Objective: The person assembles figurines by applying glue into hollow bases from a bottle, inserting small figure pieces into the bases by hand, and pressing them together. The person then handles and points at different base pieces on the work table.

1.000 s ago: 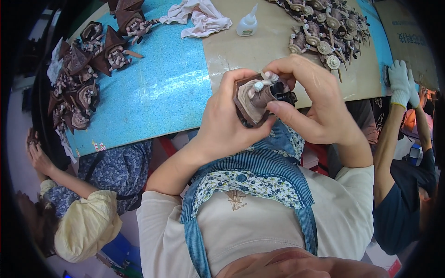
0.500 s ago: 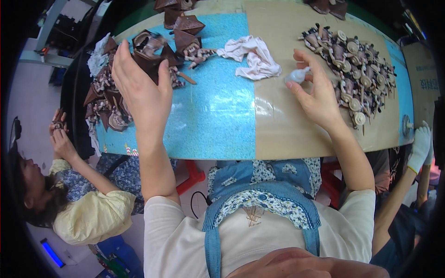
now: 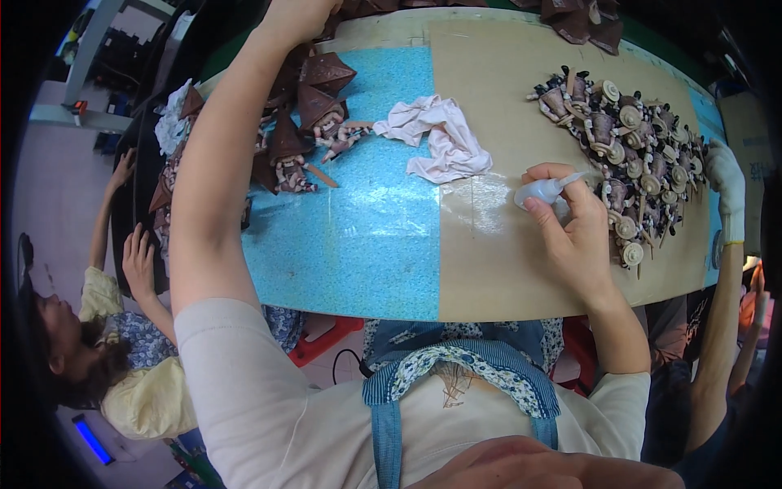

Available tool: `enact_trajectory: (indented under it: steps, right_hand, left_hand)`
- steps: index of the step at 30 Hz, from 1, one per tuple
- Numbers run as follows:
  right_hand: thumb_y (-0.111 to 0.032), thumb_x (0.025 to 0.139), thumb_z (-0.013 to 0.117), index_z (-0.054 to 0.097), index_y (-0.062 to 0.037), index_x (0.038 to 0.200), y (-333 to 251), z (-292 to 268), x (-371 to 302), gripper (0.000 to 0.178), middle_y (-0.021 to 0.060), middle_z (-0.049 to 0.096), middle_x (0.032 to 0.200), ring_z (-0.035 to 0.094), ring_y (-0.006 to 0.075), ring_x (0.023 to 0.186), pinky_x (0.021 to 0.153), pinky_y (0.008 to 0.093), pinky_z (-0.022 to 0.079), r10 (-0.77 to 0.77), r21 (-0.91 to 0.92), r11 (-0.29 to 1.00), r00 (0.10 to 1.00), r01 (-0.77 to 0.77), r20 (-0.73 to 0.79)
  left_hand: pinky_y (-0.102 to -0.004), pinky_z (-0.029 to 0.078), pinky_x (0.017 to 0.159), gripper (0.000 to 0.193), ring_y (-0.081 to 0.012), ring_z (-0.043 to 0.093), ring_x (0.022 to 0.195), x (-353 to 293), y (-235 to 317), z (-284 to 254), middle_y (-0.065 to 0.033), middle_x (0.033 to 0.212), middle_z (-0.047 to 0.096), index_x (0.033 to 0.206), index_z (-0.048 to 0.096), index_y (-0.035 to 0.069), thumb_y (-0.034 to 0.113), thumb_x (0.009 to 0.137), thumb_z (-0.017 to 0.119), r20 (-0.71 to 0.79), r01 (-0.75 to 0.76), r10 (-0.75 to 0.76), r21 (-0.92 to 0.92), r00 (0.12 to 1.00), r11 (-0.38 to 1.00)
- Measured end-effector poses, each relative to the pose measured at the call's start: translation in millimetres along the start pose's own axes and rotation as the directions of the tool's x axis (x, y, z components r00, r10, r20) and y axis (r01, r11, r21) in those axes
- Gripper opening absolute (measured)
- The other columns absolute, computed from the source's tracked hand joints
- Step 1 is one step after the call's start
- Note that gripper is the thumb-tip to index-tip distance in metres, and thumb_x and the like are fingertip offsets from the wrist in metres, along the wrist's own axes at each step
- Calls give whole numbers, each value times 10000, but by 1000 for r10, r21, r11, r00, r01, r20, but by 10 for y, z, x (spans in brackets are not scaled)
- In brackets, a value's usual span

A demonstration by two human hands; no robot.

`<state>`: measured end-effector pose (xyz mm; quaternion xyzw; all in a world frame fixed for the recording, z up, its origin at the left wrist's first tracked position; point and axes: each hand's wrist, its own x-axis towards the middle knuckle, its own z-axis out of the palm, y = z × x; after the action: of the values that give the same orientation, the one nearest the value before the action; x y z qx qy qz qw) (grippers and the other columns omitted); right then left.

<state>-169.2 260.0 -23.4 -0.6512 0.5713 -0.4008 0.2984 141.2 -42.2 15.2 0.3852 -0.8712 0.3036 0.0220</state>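
My right hand (image 3: 574,232) is closed round a small translucent squeeze bottle (image 3: 539,192) with a thin nozzle that points to the right. It hovers over the tan part of the table (image 3: 489,269), beside a heap of small figurines (image 3: 631,155) with round cream parts. My left arm stretches to the far left, and my left hand (image 3: 303,15) reaches the top edge of the view, by brown pointed pieces (image 3: 366,6). Its fingers are mostly cut off there. Below that arm lie several figurines with brown pointed hats (image 3: 322,102), partly hidden by it.
A crumpled white cloth (image 3: 448,143) lies mid-table across the blue mat (image 3: 350,244) and the tan surface. More brown pieces (image 3: 578,20) sit at the far edge. A person (image 3: 122,350) is on the left; a gloved hand (image 3: 727,183) of another person is at the right edge.
My left hand has gone from above the left-hand pile to the far table edge. My right hand has come slightly nearer with the bottle, its nozzle still pointing right. The gloved hand has moved up.
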Motion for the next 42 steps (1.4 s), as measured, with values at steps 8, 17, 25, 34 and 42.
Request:
enact_trajectory:
  steps: [8,17,25,34,42]
  right_hand:
    - [-68,942,580,452,19,1317,-13,-141,-155,406,51,603,907,612,141,822,765,273,481,100,353,933,994,-76,-51]
    - [-97,915,658,489,5,1255,-192,-504,-499,393,83,629,984,589,109,845,758,224,472,110,507,852,992,-129,67]
    - [19,723,734,648,22,1095,-533,-634,-639,382,136,679,966,650,254,866,774,301,498,-251,-6,968,964,253,83]
    - [20,660,773,646,31,991,-778,-554,-726,355,153,673,872,609,281,667,592,343,476,-334,-201,910,929,362,161]
    - [57,640,751,648,42,983,-803,-494,-721,358,160,666,877,600,279,658,570,334,467,-364,-213,892,913,398,183]
  left_hand:
    - [-426,474,763,307,-310,609,809,-41,506,-908,-131,827,641,850,688,19,321,792,703,200,399,-361,-646,911,651]
    - [-227,424,731,238,-75,490,847,-1236,2147,-1473,-32,980,535,1079,442,17,208,966,526,311,93,-334,-839,890,-536]
    - [-293,467,920,760,-143,568,1065,-1621,2672,-1766,-89,1145,568,1279,396,-1,97,682,856,332,199,-93,-744,939,-638]
    - [-285,475,898,735,-134,575,1036,-1696,2887,-1855,-79,1106,577,1255,383,10,104,696,851,407,226,-67,-627,911,-745]
    - [-288,473,894,725,-136,568,1029,-1718,2903,-1842,-78,1096,576,1251,387,17,109,698,848,422,261,-30,-613,906,-746]
